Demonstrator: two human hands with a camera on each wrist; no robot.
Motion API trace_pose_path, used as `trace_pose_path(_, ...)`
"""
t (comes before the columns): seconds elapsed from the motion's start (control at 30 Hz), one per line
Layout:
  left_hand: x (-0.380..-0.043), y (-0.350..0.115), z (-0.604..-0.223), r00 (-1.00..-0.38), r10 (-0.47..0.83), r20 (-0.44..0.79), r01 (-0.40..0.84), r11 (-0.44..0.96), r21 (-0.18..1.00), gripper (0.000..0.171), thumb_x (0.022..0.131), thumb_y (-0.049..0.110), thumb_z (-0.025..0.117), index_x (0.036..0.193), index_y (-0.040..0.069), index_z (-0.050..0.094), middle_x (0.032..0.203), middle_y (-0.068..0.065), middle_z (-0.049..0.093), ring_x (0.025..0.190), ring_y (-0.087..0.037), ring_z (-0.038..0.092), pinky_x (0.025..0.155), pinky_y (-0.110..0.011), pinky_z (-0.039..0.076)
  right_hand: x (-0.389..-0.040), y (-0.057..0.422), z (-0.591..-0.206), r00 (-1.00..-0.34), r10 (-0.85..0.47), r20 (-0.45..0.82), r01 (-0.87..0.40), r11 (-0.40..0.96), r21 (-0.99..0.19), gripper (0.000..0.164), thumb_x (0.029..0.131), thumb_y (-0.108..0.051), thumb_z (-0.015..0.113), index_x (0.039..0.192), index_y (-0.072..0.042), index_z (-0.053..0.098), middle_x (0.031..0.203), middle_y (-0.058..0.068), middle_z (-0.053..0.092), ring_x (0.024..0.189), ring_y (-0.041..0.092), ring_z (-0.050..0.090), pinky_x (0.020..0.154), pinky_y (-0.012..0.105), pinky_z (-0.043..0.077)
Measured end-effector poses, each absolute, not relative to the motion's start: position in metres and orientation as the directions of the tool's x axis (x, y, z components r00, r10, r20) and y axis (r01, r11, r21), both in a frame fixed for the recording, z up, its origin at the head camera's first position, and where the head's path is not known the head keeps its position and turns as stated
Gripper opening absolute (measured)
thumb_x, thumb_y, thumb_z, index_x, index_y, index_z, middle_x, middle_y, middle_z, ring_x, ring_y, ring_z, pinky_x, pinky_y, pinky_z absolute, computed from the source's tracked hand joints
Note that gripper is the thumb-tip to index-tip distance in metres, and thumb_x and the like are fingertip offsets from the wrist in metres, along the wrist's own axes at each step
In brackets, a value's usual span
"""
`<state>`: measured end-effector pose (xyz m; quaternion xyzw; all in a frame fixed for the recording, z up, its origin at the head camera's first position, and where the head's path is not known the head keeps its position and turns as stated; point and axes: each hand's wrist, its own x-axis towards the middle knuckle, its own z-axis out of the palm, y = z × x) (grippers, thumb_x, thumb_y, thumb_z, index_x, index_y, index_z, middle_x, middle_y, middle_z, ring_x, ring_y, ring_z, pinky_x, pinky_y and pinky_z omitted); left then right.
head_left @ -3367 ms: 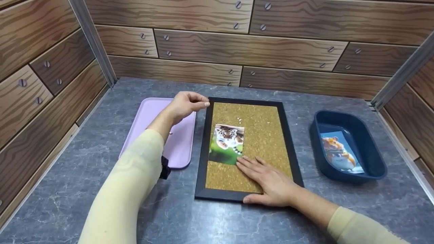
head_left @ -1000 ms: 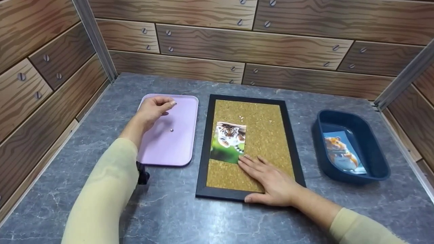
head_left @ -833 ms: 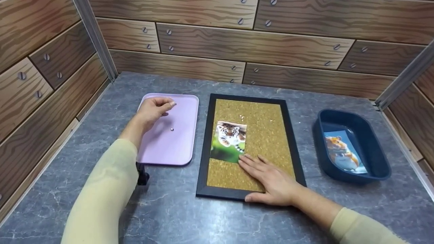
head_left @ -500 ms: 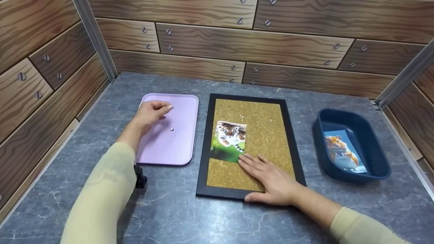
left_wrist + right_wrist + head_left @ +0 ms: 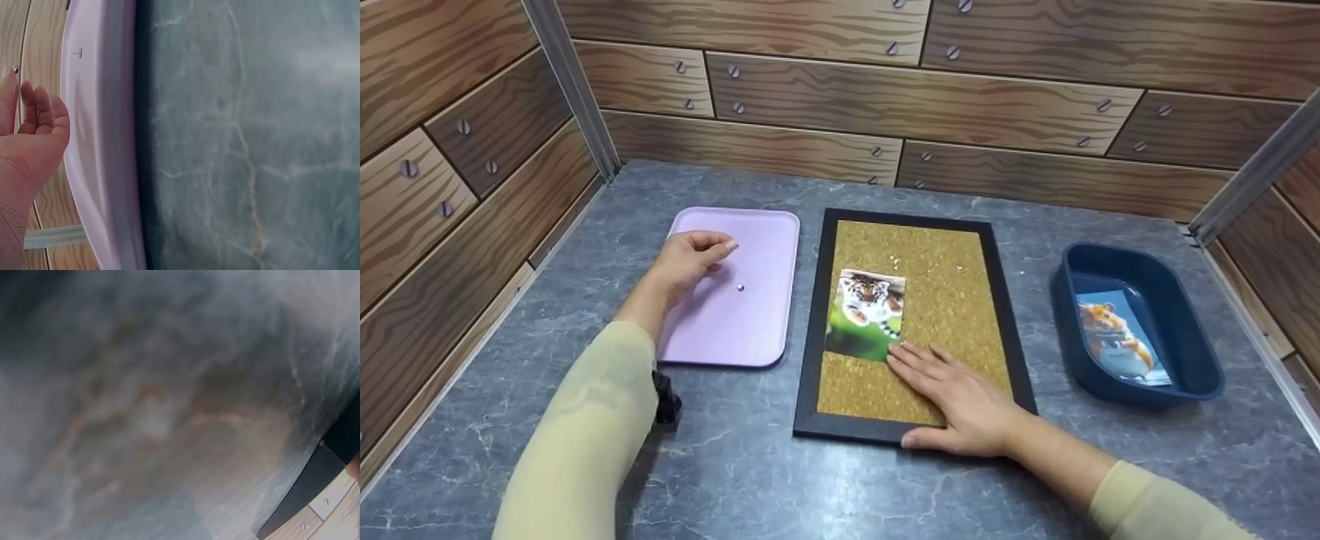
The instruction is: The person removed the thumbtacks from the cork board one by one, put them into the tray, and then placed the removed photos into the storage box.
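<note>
Over the lilac tray (image 5: 761,330), my left hand (image 5: 686,262) pinches a tiny metal thumbtack (image 5: 15,70) between thumb and index finger; the other fingers are loosely bent. Another thumbtack (image 5: 740,287) stands on the tray, point up in the left wrist view. A cork board (image 5: 937,300) in a black frame lies right of the tray. On its left half is a tiger cub photo (image 5: 866,315). My right hand (image 5: 960,397) lies flat with spread fingers on the board's lower right, fingertips at the photo's bottom right corner, thumb on the frame.
A dark blue bin (image 5: 1144,322) stands at the right, with a hamster picture (image 5: 1117,337) inside. Pale specks (image 5: 894,262) show on the cork above the photo. Wood-patterned walls (image 5: 780,90) enclose the grey marbled table (image 5: 750,465) at the back and sides.
My left hand has gone from the board frame's top left corner to over the tray, then drifted slightly nearer, still pinching the thumbtack. My right hand stays in place.
</note>
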<state>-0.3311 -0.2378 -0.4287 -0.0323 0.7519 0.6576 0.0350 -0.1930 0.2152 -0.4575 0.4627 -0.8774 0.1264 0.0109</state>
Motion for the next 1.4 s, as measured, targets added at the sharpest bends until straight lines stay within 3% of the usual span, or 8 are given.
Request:
trace_pose_path(0.27,-0.331,-0.242,-0.437,-0.994,-0.024,-0.105,-0.108,0.176,0.978,0.023,0.102,0.020,0.074,0.116,0.002,0.076,0.092,0.009,0.069,0.089,-0.014,0.062,0.084,-0.028,0.052,-0.192,0.216,-0.458,-0.569,-0.809,0.146,-0.817,0.537,-0.210,0.100,0.096,-0.071,0.062,0.167,-0.007,0.031,0.173,0.010,0.028,0.159,0.032,0.026,0.126,0.060,0.020)
trace_pose_path(0.73,-0.327,-0.247,-0.447,-0.995,-0.017,-0.099,-0.100,0.218,0.971,0.030,0.103,0.017,0.073,0.123,-0.006,0.072,0.095,0.010,0.070,0.096,-0.012,0.062,0.091,-0.025,0.050,-0.192,0.215,-0.458,-0.573,-0.808,0.139,-0.814,0.540,-0.216,0.100,0.096,-0.071,0.062,0.167,-0.008,0.031,0.174,0.009,0.027,0.159,0.032,0.025,0.126,0.060,0.020)
trace_pose_path(1.1,-0.326,-0.246,-0.448,-0.994,0.016,-0.107,-0.098,0.288,0.952,0.029,0.102,0.016,0.075,0.120,-0.006,0.074,0.103,0.003,0.072,0.106,-0.015,0.057,0.092,-0.022,0.047,-0.191,0.216,-0.457,-0.586,-0.802,0.115,-0.798,0.547,-0.252,0.100,0.097,-0.069,0.064,0.168,-0.009,0.029,0.175,0.008,0.025,0.160,0.031,0.022,0.126,0.060,0.018)
trace_pose_path(1.4,-0.328,-0.249,-0.450,-0.991,0.015,-0.131,-0.122,0.260,0.958,0.032,0.101,0.015,0.075,0.124,-0.008,0.072,0.100,0.006,0.073,0.104,-0.013,0.060,0.092,-0.021,0.049,-0.191,0.216,-0.457,-0.575,-0.806,0.138,-0.810,0.538,-0.233,0.100,0.096,-0.070,0.064,0.167,-0.008,0.031,0.174,0.009,0.027,0.159,0.032,0.025,0.126,0.059,0.019)
